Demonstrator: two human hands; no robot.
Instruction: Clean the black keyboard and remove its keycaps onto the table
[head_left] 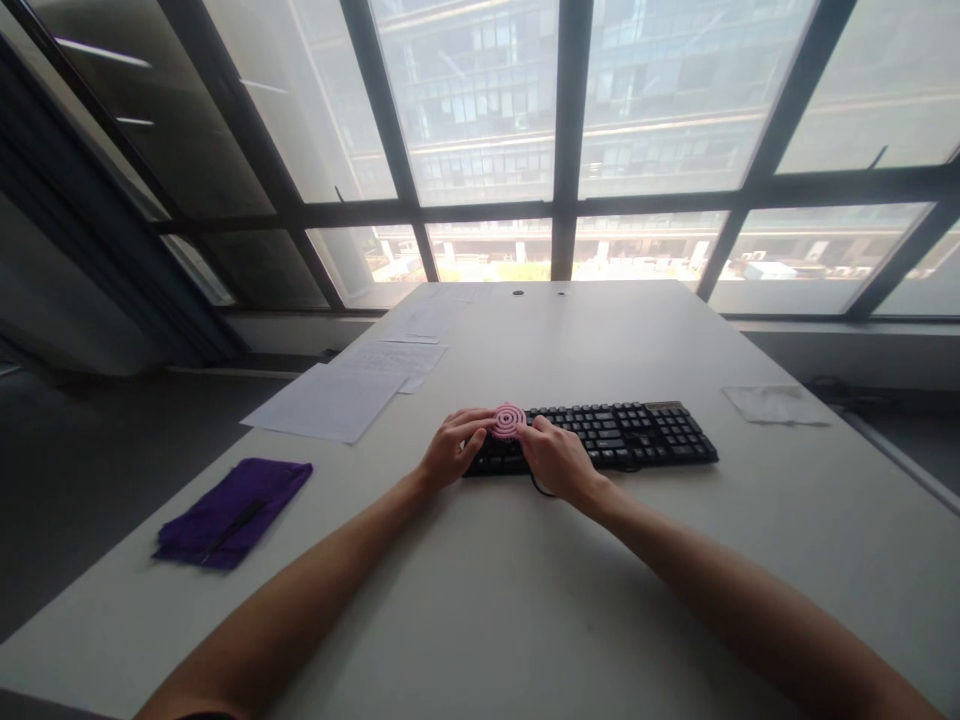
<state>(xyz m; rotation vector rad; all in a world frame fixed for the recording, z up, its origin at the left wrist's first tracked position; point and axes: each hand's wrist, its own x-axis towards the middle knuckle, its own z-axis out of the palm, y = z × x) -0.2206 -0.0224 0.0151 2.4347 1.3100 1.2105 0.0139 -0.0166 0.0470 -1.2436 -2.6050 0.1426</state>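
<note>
A small pink round thing (pixel 509 421) with raised concentric rings and a dark centre sits over the left part of a black keyboard (pixel 611 435). Its exact kind I cannot make out. My left hand (pixel 454 447) grips it from the left, fingers reaching to its edge and thumb bent in below them. On the other side, my right hand (pixel 556 455) is closed, thumb and curled fingers against its right edge. Both hands hide some of the keys. Whether the pink thing touches the keys beneath it I cannot tell. A short dark loop of cable shows under my right hand.
White paper sheets (pixel 330 400) lie along the left side of the white table (pixel 480 600). Nearer on the left is a folded purple cloth (pixel 232 513) with a dark slim object (pixel 236 527) on it. A thin pale sheet (pixel 772 404) lies near the right edge. Large windows stand beyond.
</note>
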